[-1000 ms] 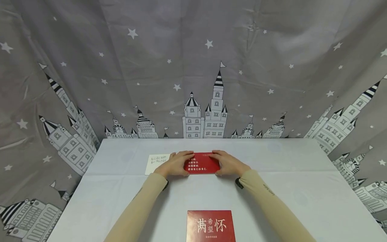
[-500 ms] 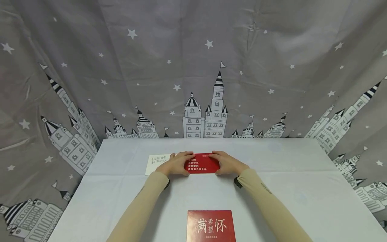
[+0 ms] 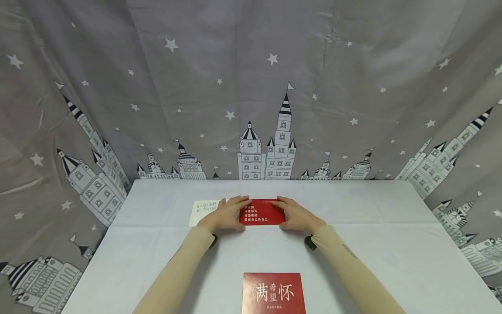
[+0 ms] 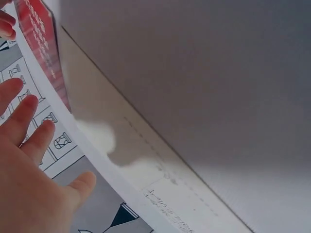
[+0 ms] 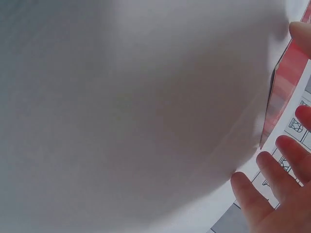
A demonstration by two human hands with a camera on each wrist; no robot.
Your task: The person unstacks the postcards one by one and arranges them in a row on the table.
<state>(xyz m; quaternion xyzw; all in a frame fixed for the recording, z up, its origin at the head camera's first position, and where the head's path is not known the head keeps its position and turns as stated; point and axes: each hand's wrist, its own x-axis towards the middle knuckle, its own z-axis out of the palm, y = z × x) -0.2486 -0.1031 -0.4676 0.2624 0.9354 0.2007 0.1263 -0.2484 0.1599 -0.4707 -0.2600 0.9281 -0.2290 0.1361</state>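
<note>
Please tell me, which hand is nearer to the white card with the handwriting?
Left. The left hand partly covers the right side of the white card in the head view. The right hand is farther, at the right end of the red card.

Left forearm [image 3: 178, 268] and right forearm [image 3: 353, 270], both in beige sleeves, extend forward and converge. Left hand [image 3: 221, 214] and right hand [image 3: 299, 215] face each other, apart, in near-mirror pose. Left thumb [image 3: 239, 226] and right thumb [image 3: 283, 225] lie on the near side. Wrist views: left fingers [image 4: 41, 138] spread, loosely extended; right fingers [image 5: 273, 172] likewise separated.
</note>
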